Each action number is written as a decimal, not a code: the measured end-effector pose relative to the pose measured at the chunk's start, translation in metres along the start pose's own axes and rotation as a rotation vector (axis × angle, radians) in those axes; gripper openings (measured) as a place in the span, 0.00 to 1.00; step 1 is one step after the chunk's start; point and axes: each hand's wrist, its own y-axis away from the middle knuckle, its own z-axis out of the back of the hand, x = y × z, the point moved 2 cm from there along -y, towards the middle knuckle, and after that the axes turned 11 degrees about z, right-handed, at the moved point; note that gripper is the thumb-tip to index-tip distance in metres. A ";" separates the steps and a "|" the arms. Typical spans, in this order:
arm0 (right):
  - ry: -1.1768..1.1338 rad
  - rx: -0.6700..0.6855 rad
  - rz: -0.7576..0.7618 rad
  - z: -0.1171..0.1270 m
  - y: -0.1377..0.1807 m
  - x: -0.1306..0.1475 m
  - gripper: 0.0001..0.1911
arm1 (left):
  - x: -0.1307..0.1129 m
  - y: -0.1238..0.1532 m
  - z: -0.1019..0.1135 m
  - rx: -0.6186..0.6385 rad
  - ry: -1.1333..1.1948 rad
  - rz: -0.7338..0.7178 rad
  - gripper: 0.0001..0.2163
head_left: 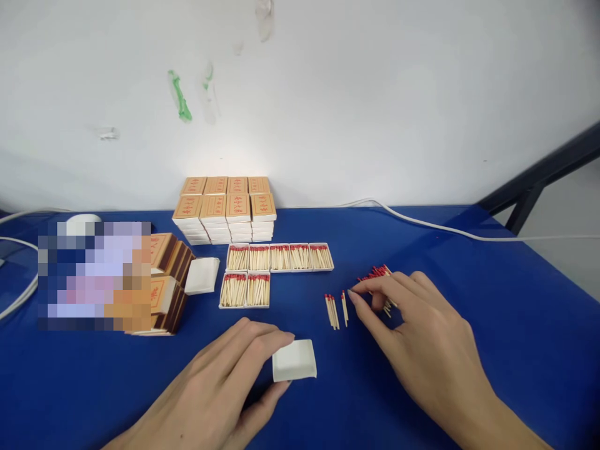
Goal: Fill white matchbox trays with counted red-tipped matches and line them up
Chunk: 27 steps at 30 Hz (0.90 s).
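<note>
head view: the left hand point(225, 381) grasps the empty white tray point(294, 360) by its left edge. beyond the tray to its right, the right hand point(412, 325) curls over loose matches point(377, 272); whether it pinches any i cannot tell.

Matt white card tray point(294, 360), wooden red-tipped matches point(377, 278), smooth blue tablecloth point(492, 300)

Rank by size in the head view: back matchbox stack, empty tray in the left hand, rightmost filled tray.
1. matchbox stack
2. empty tray, held by the left hand; nearer the camera, so its lead over the next is unsure
3. rightmost filled tray
</note>
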 end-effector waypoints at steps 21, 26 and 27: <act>-0.091 0.069 0.020 0.002 0.000 0.001 0.10 | -0.001 0.004 0.002 -0.012 -0.043 0.016 0.14; 0.143 -0.066 0.008 0.010 0.000 -0.006 0.17 | -0.001 0.002 0.002 -0.031 -0.062 -0.002 0.14; 0.203 -0.080 0.014 0.010 0.000 -0.007 0.19 | -0.001 0.001 0.002 -0.037 -0.062 -0.002 0.13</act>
